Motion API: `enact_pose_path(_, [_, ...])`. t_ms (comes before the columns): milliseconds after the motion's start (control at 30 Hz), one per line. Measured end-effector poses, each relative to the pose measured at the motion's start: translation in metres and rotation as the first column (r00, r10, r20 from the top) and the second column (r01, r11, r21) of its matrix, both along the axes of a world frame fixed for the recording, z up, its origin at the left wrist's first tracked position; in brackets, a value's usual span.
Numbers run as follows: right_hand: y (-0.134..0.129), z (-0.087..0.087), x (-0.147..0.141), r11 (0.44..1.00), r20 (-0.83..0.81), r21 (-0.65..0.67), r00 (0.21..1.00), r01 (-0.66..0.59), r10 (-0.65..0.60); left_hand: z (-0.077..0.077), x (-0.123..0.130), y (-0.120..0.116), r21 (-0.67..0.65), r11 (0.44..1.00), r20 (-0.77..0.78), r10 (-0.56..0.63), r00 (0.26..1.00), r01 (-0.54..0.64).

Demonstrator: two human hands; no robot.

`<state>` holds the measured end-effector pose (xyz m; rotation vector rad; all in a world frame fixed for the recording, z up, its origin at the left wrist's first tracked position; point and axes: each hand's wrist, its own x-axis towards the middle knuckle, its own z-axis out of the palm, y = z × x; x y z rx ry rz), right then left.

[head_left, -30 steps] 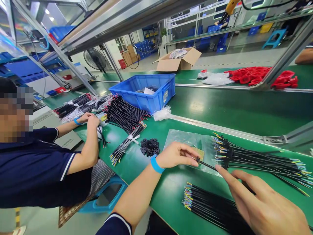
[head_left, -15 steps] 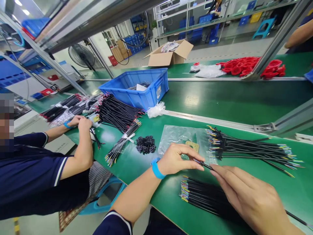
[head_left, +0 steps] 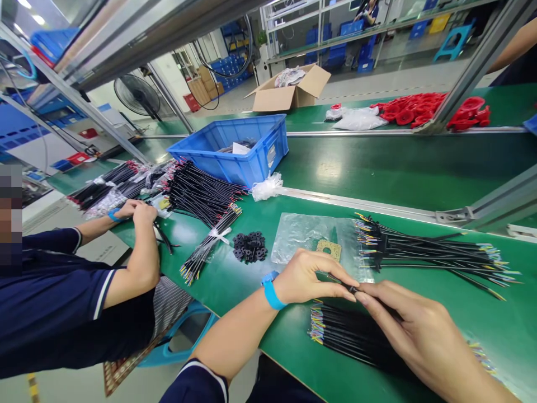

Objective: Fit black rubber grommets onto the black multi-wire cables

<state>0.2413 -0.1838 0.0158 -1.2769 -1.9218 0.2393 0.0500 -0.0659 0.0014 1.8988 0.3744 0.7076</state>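
Observation:
My left hand point(head_left: 310, 277) pinches a thin black cable point(head_left: 342, 281) between thumb and fingers. My right hand point(head_left: 419, 330) meets it from the right, its fingertips on the same cable. Beneath my right hand lies a bundle of black cables with coloured wire ends point(head_left: 348, 336). A second bundle point(head_left: 428, 257) lies to the right on the green bench point(head_left: 474, 302). Just above my left hand is a transparent plastic bag point(head_left: 300, 240) holding a tan perforated gasket point(head_left: 328, 249). Black rubber grommets point(head_left: 250, 247) lie in a heap left of the bag.
A co-worker's hands point(head_left: 134, 211) work at the left among more black cable bundles point(head_left: 203, 193). Behind stand a blue plastic crate point(head_left: 229, 151) and a metal rail point(head_left: 356, 202). On the far bench are red moulded parts point(head_left: 428, 109) and a cardboard box point(head_left: 289, 95).
My right hand has moved left and closed in on my left hand at the cable. My view has shifted slightly, so the bench contents sit further left and higher.

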Motion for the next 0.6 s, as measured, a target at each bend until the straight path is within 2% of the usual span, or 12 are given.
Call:
enact_pose_path(300, [0.002, -0.002, 0.003, 1.0, -0.003, 0.003, 1.0, 0.0, 0.0, -0.002, 0.002, -0.001, 0.019, 1.0, 0.015, 0.019, 1.0, -0.02])
enact_pose_path(367, [0.003, 0.002, 0.005, 1.0, 0.026, 0.027, 1.0, -0.007, 0.006, -0.002, 0.002, -0.002, -0.027, 0.999, 0.053, 0.027, 0.998, -0.026])
enact_pose_path(467, [0.004, 0.013, 0.01, 0.997, 0.082, 0.082, 0.997, -0.005, -0.001, -0.004, 0.0, 0.003, -0.172, 0.985, 0.143, 0.039, 0.989, -0.014])
enact_pose_path(600, [0.002, 0.024, 0.015, 0.992, 0.122, 0.13, 0.992, 0.006, -0.022, -0.004, -0.009, 0.015, -0.28, 0.956, 0.283, 0.171, 0.944, -0.089])
